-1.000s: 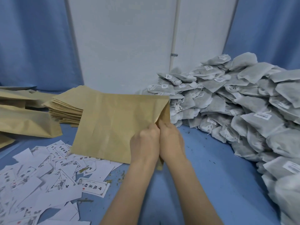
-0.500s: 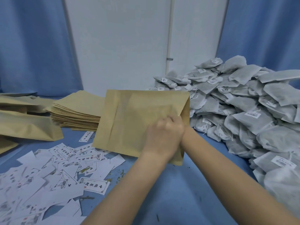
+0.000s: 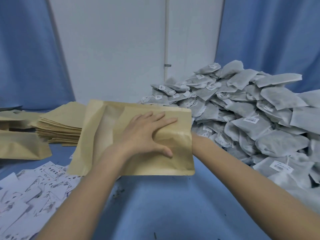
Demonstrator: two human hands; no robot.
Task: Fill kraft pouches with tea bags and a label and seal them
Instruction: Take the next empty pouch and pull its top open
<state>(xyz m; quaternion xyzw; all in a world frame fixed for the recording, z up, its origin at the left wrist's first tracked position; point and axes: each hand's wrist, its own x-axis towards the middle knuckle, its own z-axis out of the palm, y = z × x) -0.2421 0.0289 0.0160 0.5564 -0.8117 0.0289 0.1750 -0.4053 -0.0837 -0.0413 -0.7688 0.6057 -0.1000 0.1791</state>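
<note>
We're spreading our left hand (image 3: 147, 134) flat on an empty pouch (image 3: 138, 139), right hand hidden inside so can't tell its grip, filling's barely starting.

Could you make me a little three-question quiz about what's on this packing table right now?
1. True or false: the left hand lies flat with spread fingers on the kraft pouch.
2. Which side of the pouch is the tea bag pile on? A) left B) right
3. What lies scattered at the near left?

Key: 1 true. 2 B. 3 white printed labels. The right hand is hidden inside or behind the pouch.
</note>
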